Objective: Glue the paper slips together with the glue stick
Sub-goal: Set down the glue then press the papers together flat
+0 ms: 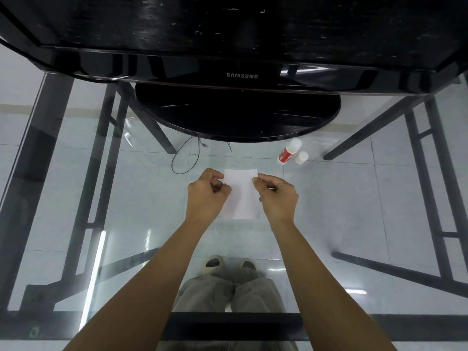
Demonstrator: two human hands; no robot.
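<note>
A white paper slip (241, 193) lies over the middle of the glass table, long side running away from me. My left hand (207, 192) pinches its far left corner with thumb and forefinger. My right hand (277, 195) pinches the far right corner the same way. Whether a second slip lies under the first I cannot tell. The glue stick (288, 151), white with a red label, lies on the glass to the far right of the slip, uncapped. Its white cap (301, 157) stands beside it.
A black Samsung monitor (241, 75) on a round black stand (238, 115) fills the far side of the glass table (354, 198). Black table legs, a loose cable on the floor (186, 158) and my feet show through the glass.
</note>
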